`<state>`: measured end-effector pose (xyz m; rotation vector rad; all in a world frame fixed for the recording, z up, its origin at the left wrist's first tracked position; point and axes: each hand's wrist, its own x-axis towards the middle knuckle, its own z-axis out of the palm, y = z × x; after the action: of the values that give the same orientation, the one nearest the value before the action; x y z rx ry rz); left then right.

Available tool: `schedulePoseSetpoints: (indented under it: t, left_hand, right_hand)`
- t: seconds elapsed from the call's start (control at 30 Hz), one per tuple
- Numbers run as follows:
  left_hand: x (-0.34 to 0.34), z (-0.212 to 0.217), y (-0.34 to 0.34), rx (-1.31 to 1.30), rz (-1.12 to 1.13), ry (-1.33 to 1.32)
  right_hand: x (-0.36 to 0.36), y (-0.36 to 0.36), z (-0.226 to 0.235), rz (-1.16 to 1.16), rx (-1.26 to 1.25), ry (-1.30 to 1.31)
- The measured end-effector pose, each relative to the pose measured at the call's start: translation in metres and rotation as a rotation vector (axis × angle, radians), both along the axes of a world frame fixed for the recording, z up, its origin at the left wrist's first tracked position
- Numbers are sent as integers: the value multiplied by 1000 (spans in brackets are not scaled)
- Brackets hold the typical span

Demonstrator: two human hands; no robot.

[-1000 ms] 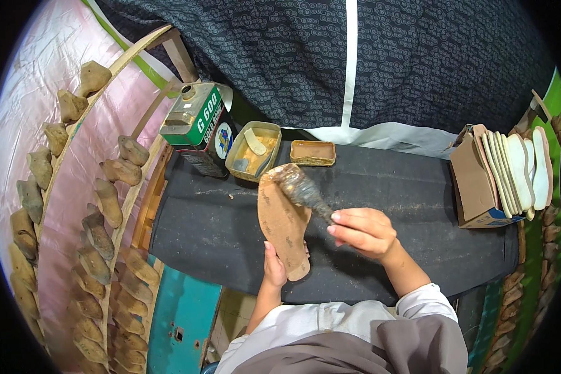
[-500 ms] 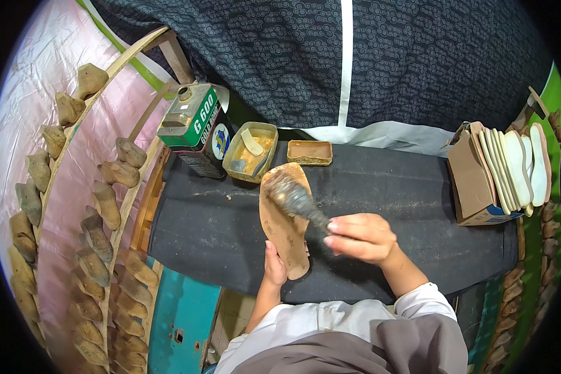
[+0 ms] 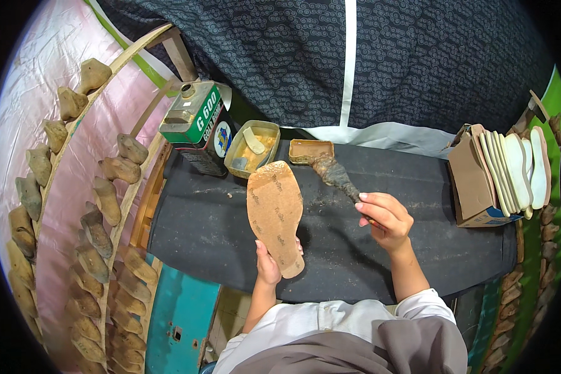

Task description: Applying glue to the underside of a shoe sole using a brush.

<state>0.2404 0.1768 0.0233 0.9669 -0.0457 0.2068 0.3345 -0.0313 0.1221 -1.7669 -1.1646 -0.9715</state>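
A brown insole (image 3: 275, 215), shaped like a shoe sole with dark printed marks, stands tilted up over the table. My left hand (image 3: 268, 265) grips it at the narrow heel end, thumb on the left edge and fingers behind. Glue-like sheen shows near its toe edge. My right hand (image 3: 386, 221) pinches the thin end of a dark, crusted brush (image 3: 338, 176). The brush's wide end is at the right front corner of a small shallow tray (image 3: 305, 149) of brown glue-like matter; whether it touches cannot be told.
A green and black metal can (image 3: 196, 134) stands back left, beside a yellowish tub (image 3: 239, 169) holding a pale scraper-like piece. At right is a cardboard box (image 3: 477, 177) with several white insoles. Wooden shoe lasts (image 3: 118, 169) line the left racks. Dark cloth covers the table (image 3: 411, 187).
The brush has left the insole's surface and moved right and back to the small tray. My left hand has tilted the insole up, its face turned more toward me.
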Motion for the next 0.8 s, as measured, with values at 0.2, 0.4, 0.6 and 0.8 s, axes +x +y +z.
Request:
schedulePoseSetpoints:
  t: [0.2,0.4,0.6,0.8]
  left_hand:
    - [-2,-4,-4,-11,-21,51]
    - [-6,12,-15,141,202,118]
    - [-8,-7,3,-58,-17,29]
    - [-3,-6,0,23,3,19]
  right_hand:
    - [-14,9,7,176,129,-27]
    - [-21,29,8,371,-34,-111]
    - [-14,14,1,240,-3,-50]
    - [-7,0,2,-10,35,-19]
